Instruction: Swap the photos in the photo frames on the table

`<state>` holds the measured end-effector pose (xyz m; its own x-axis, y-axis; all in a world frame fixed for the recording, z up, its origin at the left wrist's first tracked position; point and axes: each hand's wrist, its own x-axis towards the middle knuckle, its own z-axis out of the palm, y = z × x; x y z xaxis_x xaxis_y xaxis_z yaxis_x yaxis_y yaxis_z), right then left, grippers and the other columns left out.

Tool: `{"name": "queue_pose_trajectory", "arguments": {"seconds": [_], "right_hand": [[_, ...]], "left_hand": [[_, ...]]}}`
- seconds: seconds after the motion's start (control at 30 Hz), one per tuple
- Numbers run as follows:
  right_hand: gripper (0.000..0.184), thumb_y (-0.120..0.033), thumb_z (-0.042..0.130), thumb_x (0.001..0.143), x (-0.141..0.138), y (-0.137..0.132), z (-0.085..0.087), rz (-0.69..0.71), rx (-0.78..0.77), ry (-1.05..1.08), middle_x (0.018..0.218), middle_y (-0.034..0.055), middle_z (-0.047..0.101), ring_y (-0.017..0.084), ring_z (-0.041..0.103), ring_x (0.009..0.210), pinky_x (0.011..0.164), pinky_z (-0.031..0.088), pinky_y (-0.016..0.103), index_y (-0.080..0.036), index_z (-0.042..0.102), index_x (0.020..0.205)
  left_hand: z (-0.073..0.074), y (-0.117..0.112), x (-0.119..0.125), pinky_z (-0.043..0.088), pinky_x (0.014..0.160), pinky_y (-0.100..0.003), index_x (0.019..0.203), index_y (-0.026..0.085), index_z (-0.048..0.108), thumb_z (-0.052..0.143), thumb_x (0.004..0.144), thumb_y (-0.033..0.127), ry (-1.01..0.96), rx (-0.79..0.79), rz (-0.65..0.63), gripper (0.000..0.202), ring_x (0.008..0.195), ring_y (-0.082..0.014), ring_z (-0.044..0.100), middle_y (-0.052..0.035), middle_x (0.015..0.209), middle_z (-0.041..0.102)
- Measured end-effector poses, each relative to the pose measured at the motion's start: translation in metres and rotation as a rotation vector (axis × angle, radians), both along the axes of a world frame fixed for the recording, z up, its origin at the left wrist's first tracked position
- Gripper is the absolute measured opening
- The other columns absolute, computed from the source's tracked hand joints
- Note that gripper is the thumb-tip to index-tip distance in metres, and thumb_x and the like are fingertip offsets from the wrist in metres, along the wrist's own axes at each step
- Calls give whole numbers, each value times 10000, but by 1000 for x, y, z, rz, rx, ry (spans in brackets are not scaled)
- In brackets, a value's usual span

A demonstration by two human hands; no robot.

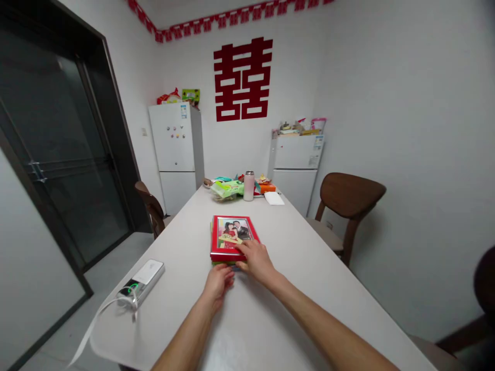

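Observation:
A red picture frame with a photo of two people lies on top of a small stack in the middle of the table. Below it, green edges of another item stick out at the left and the near side. My right hand grips the near right corner of the red frame, fingers over its top and thumb at the near edge. Just in front of the stack is my left hand, its fingers loosely bent by the near edge and holding nothing that I can see.
On the white table, a power bank with a white strap lies at the left. A pink bottle, a green package and a white paper are at the far end. Brown chairs flank the table.

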<state>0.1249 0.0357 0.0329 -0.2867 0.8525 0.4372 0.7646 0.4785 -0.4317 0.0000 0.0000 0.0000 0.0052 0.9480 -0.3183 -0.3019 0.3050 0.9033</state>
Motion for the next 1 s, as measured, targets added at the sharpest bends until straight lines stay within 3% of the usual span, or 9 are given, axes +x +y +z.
{"name": "queue_pose_trajectory", "arguments": {"seconds": [0.1, 0.23, 0.37, 0.47, 0.53, 0.67, 0.8, 0.9, 1.0], "right_hand": [[287, -170, 575, 616, -4, 3, 0, 18, 18, -115, 895, 73, 550, 218, 435, 884, 758, 322, 337, -194, 596, 901], [232, -185, 558, 650, -2, -7, 5, 22, 33, -192, 885, 68, 535, 208, 433, 866, 738, 334, 316, -193, 590, 879], [228, -196, 553, 666, 8, -36, 7, 32, 40, -155, 884, 62, 528, 202, 447, 851, 732, 360, 328, -200, 568, 894], [219, -173, 548, 655, 14, -65, 7, 85, 23, 32, 899, 63, 534, 208, 461, 879, 768, 378, 363, -196, 553, 873], [230, -192, 558, 643, 19, -83, 8, 123, -17, 216, 1024, 75, 511, 225, 434, 989, 852, 349, 397, -195, 543, 873], [408, -327, 498, 715, 34, -108, 19, 133, -211, 760, 1206, 75, 423, 221, 385, 1108, 905, 336, 410, -225, 430, 1104], [473, -414, 466, 732, 46, -127, 37, -10, -344, 1272, 1219, 64, 425, 226, 435, 1076, 802, 439, 363, -260, 371, 1169], [566, -419, 523, 697, 50, -140, 39, -73, -498, 1411, 1186, 48, 470, 227, 506, 1005, 752, 471, 341, -291, 322, 1210], [678, -360, 574, 670, 52, -143, 25, -66, -650, 1414, 1105, 59, 545, 217, 563, 922, 739, 476, 344, -263, 248, 1256]], "left_hand": [[-2, 12, 0, 455, 741, -382, 1060, 161, 464, 472, 805, 300, -13, 58, 44, 290, 890, -177, 533, -57, 1068, 510], [8, 13, 0, 459, 727, -372, 1047, 154, 474, 476, 803, 296, -63, 133, 30, 282, 870, -172, 540, -58, 1048, 522], [20, -9, 7, 462, 695, -305, 949, 97, 549, 550, 730, 265, -160, 254, -3, 276, 799, -180, 585, -78, 901, 614], [30, -35, 18, 444, 758, -281, 964, 128, 549, 535, 720, 300, -209, 354, 50, 299, 865, -184, 578, -59, 931, 628], [37, -55, 25, 429, 797, -281, 976, 138, 541, 533, 723, 297, -177, 415, 83, 298, 895, -186, 568, -54, 955, 625], [52, -93, 31, 454, 765, -279, 1032, 153, 520, 471, 760, 219, 227, 645, 34, 284, 860, -180, 573, -66, 957, 621], [57, -118, 34, 490, 728, -299, 1131, 135, 440, 444, 713, 138, 687, 1154, -51, 418, 864, -198, 577, -116, 994, 610], [47, -124, 38, 501, 738, -304, 1131, 106, 426, 465, 673, 133, 970, 1505, -32, 460, 895, -216, 579, -138, 994, 620], [28, -127, 41, 537, 587, -265, 1026, 128, 515, 470, 696, 214, 1193, 1571, -10, 344, 779, -210, 618, -96, 917, 660]]}}
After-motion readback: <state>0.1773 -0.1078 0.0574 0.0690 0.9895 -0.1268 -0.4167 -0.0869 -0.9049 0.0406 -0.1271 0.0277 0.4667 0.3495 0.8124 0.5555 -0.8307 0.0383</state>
